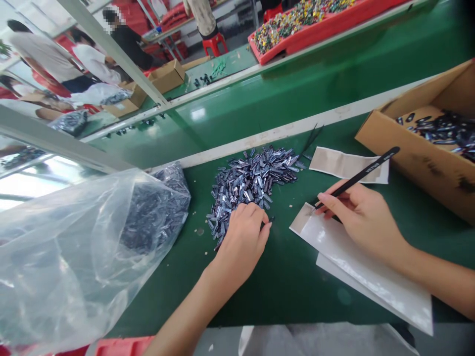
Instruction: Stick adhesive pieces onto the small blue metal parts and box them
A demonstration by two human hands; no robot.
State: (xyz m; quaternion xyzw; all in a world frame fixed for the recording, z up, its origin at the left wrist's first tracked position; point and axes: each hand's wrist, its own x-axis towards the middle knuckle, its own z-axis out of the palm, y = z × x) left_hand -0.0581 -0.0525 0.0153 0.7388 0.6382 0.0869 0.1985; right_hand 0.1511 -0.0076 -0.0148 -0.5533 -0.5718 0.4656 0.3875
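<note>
My right hand (pixel 365 215) holds black tweezers (pixel 361 175) like a pen. Their tips touch the tan, uncovered end of a white sticker sheet (pixel 356 252) lying on the green table, over a second sheet. At the near edge of a heap of small, dark, glossy elongated pieces (pixel 256 173), my left hand (pixel 247 230) is closed in a pinch. One dark piece (pixel 272 219) pokes out between thumb and forefinger; the rest of it is hidden by the fingers.
On the left lies a clear plastic bag (pixel 92 242) partly filled with dark pieces. A cardboard box (pixel 419 148) with similar pieces stands right, near a used backing strip (pixel 341 163). Behind runs a green conveyor belt (pixel 222 109), with a red tray (pixel 274 54) and people beyond.
</note>
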